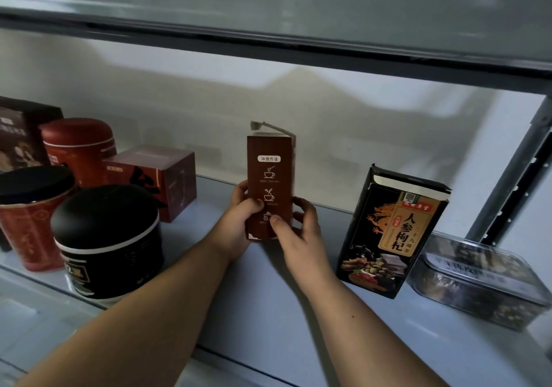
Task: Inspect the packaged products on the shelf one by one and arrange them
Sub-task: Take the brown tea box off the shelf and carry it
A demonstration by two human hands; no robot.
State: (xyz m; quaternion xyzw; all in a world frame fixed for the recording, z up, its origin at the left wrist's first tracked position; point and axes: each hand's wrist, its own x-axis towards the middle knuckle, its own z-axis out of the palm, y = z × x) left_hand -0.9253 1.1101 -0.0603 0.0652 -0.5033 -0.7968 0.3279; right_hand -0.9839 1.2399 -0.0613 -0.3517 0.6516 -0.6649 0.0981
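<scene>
A: Where is the brown box (270, 183)?
B: Upright at mid-shelf (268, 312), between the black tin (107, 243) and the black box (394, 231), apart from both. Cannot tell whether its base touches the shelf.
A: And the hands?
B: Left hand (239, 222) curled round the lower left edge, thumb on the front. Right hand (298, 231) grips the lower right likewise.

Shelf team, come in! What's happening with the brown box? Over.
Left grip and right grip hold brown box. Box upright, brewing icons facing camera. Black ginseng box stands apart, nothing blocking.
</scene>
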